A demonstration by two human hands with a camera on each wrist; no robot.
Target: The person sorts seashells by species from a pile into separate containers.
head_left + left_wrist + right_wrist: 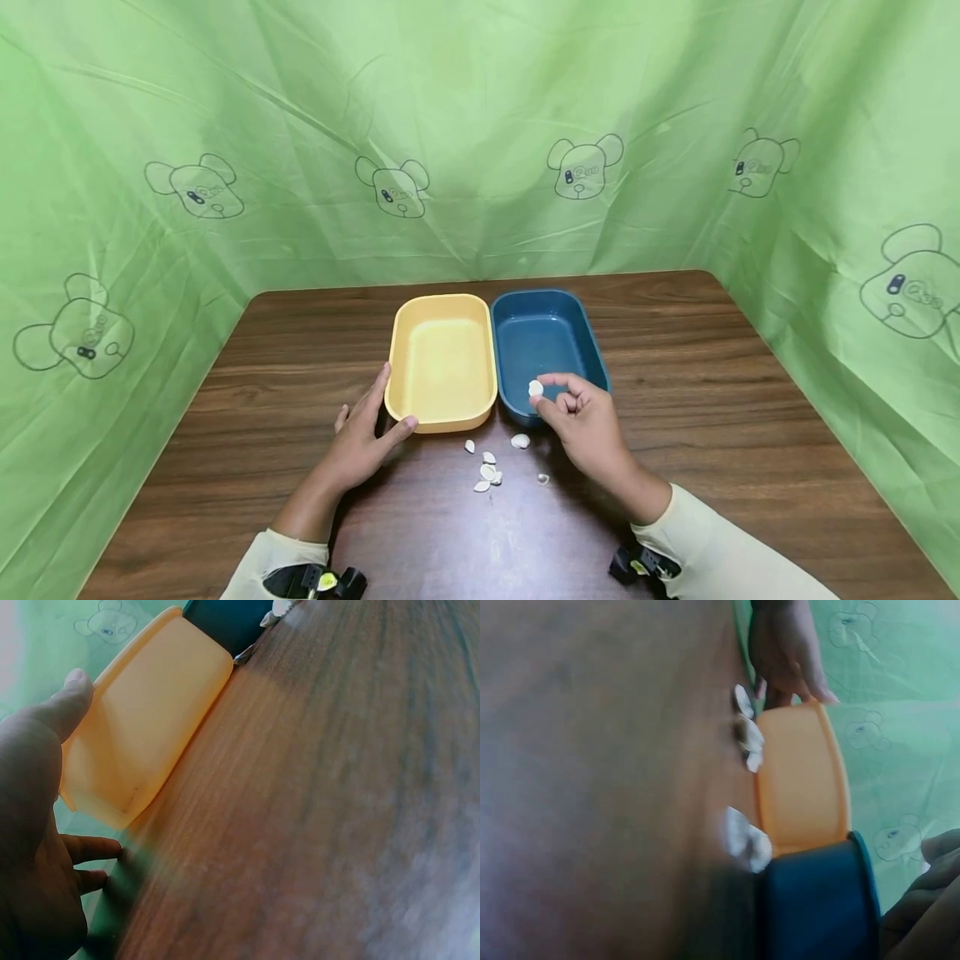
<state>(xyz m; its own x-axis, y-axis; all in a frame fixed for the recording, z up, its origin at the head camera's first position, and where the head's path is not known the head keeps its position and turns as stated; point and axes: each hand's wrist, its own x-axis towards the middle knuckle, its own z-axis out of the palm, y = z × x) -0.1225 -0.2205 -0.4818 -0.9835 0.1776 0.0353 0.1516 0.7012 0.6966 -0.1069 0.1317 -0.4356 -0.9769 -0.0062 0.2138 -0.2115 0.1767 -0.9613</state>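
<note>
and on my feed the right grip [590,423] pinches one shell [536,389], thumb and forefinger only, i'd say because it's so small; it's over the near end of one blue tray [543,337]. to its left, the left grip [360,442] lies along one yellow tray [442,358], fingers fairly straight, probably steadying it. the trays touch, side by side. i count seven loose shells [488,472] on the table [675,375], between the two grips.
</note>
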